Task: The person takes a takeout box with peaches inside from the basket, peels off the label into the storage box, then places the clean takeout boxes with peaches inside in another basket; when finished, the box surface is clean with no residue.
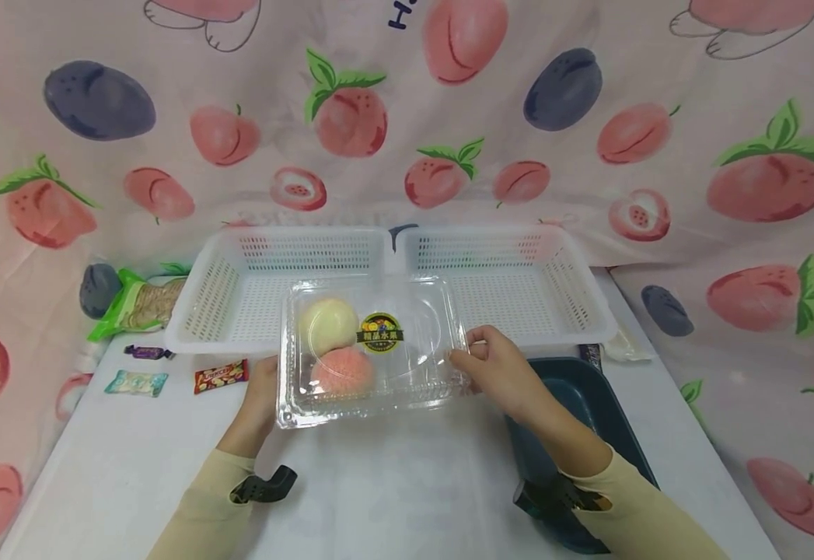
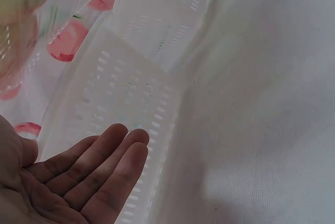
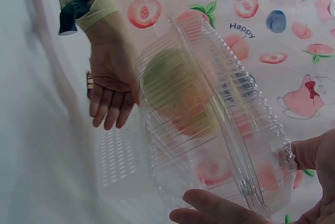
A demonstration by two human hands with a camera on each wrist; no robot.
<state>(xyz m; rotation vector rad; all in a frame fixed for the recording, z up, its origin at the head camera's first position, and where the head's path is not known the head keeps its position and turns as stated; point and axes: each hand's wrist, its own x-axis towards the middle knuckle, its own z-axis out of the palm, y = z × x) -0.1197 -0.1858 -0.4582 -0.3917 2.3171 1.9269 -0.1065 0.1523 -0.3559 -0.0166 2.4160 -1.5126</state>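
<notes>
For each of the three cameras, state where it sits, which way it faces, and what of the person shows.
Head: worn on the head, looking forward and down at the clear clamshell box on the table, with both forearms, left hand and right hand.
Left wrist: looks along the open left palm at a white basket.
Right wrist: looks across the box at the left hand, its own fingers low in frame.
Shared: head and right wrist views both show the box and left hand.

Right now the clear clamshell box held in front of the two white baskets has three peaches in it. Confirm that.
Not quite: the clear clamshell box holds two peaches, a pale one and a pink one, as the head view shows. It is indeed in front of the two white baskets, with the right hand gripping its edge.
</notes>
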